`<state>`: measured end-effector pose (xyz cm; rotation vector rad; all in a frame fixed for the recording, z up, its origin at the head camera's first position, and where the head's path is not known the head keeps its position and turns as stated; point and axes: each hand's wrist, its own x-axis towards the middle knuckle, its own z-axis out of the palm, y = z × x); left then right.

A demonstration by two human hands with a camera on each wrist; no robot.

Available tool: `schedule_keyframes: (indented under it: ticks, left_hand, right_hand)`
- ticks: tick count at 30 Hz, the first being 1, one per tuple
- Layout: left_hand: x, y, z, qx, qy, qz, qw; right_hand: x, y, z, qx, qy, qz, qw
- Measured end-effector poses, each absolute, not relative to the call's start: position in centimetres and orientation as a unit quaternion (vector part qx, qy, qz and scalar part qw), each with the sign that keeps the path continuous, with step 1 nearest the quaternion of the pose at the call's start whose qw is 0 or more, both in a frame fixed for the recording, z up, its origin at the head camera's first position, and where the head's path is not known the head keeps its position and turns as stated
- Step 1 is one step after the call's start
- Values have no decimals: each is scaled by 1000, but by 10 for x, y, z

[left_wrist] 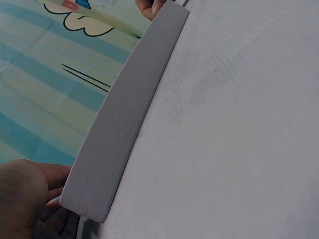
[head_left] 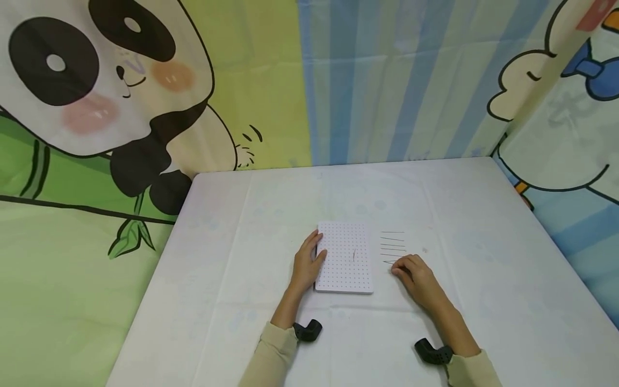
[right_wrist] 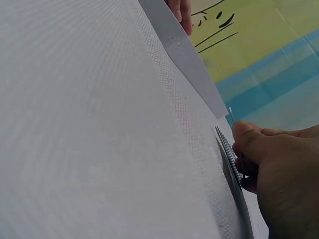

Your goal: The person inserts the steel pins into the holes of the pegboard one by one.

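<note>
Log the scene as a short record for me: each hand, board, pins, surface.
left hand: holds the white board at its left edge
right hand: pinches a thin pin
board top: dotted grid
standing pins: two, upright in the board
loose pins: lying in a row, right of the board
surface: white-covered table

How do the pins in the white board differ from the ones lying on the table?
The board pins stand upright; the loose pins lie flat. Just two board pins show, close together; the loose pins number more, spaced out in a row. Both are very thin.
</note>
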<state>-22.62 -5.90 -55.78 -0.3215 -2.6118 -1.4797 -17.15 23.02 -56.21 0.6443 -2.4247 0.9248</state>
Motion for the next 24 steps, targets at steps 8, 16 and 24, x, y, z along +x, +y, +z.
schedule_keyframes:
  ticks: [8,16,24]
  left_hand:
    - [-227,-58,-558,-111,-865,-486,68]
    - [-228,-59,-557,-110,-866,-483,67]
    - [-228,-59,-559,-106,-867,-483,61]
  right_hand:
    - [-172,225,-551,180,-864,410,230]
    - [-187,215,-542,168,-776,578,188]
    - [-197,182,-511,181,-728,640,168]
